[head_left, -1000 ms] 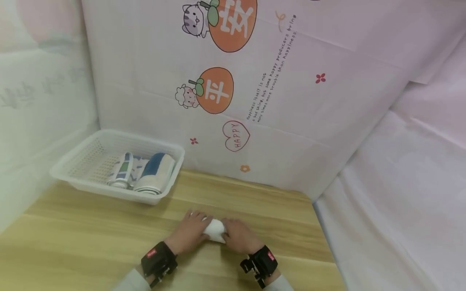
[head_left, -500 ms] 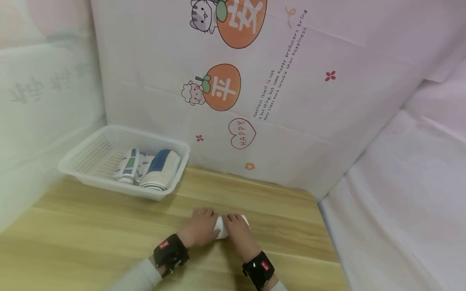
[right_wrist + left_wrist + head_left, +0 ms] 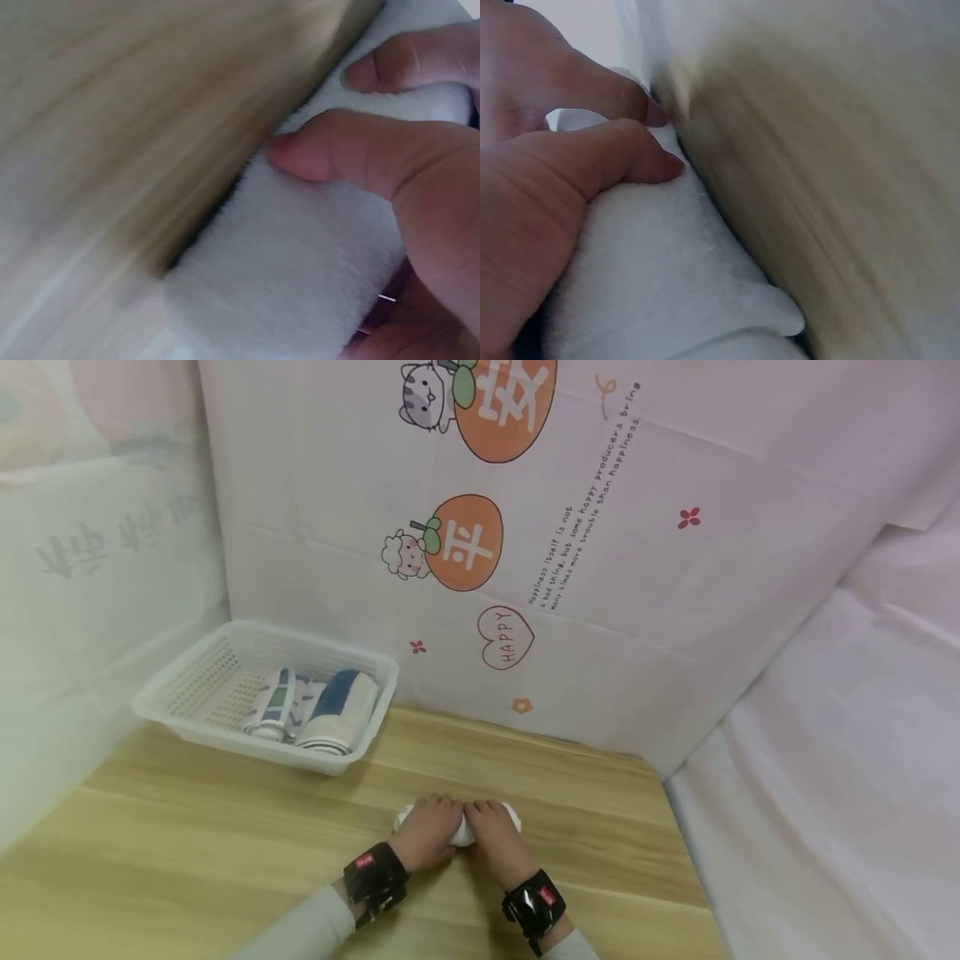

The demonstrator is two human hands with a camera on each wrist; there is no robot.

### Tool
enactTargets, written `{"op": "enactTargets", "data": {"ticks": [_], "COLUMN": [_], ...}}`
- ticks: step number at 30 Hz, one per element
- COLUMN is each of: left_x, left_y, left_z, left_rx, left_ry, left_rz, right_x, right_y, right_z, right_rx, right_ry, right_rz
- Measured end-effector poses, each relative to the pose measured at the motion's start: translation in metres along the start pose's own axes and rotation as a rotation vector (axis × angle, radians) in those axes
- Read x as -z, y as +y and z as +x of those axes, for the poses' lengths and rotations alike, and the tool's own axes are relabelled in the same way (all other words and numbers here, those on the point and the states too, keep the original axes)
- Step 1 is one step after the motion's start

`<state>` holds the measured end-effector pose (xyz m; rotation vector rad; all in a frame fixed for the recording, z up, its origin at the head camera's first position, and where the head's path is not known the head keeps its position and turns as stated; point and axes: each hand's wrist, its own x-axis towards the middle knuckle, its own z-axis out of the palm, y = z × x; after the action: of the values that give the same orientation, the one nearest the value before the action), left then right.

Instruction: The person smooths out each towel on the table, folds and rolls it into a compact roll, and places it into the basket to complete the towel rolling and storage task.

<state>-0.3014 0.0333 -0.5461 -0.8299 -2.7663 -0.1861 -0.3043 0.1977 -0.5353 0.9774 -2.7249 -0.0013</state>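
Observation:
A rolled white towel with a fluffy surface lies on the wooden table, in front of the person. The left hand grips its left half and the right hand its right half, side by side near the middle. In the left wrist view the left thumb presses on the near side of the towel, where a loose fold sticks out at one end. The right thumb bears on the towel in the right wrist view. Most fingers curl over the far side, partly hidden.
At the back left stands a white plastic basket. Inside its right part lie two rolled towels, one striped blue and green, one cream with a blue band. Printed white cloth hangs behind the wooden table.
The left hand has shifted right along the roll, up against the right hand. More of the roll's left end now shows. The head view has shifted slightly.

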Motion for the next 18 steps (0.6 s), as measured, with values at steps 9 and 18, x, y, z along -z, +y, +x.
{"op": "enactTargets", "data": {"ticks": [9,18], "left_x": [-0.001,0.071], "left_y": [-0.009,-0.061], "left_z": [0.002,-0.006], "left_rx": [0.076,0.297], "left_ry": [0.056,0.013], "left_rz": [-0.138,-0.381], "right_x": [-0.009,0.029], "right_y": [0.011,-0.005], "right_z": [0.014,0.071], "right_rx": [0.066,0.105], "right_ry": [0.057,0.189], "right_rz": [0.1,0.234]}}
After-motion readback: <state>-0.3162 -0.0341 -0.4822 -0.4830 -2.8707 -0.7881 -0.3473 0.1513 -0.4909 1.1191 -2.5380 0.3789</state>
